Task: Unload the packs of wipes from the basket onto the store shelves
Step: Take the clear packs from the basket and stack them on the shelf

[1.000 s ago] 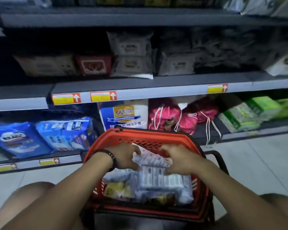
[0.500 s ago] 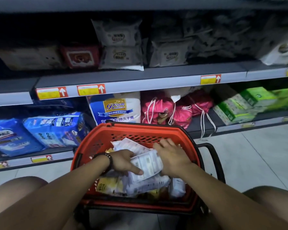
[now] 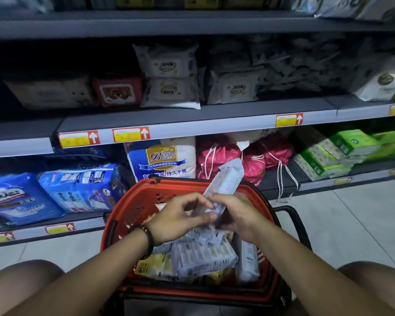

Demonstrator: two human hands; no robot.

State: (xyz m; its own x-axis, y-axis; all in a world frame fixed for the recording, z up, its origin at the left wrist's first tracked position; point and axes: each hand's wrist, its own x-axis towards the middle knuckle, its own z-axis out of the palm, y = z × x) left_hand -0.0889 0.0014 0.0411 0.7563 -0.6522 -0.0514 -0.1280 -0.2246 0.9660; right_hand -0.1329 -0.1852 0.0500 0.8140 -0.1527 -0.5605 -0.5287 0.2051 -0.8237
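**Bare arms, one bracelet**

The person is wearing a dark bracelet [image 3: 144,238] of round beads, a few of them glinting brownish. It is circling the wrist just behind the left hand [image 3: 180,221]. Below the bracelet the left forearm [image 3: 89,277] is showing bare, as is the right forearm [image 3: 306,261] opposite it. Two bare knees [image 3: 21,283] are showing lower still, one on each side of the bracelet.

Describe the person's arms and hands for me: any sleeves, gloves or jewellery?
The left forearm and right forearm are bare, no sleeves in view. Neither the left hand nor the right hand wears a glove. A dark beaded bracelet with some brownish beads circles the left wrist. The right wrist is bare; no rings show.
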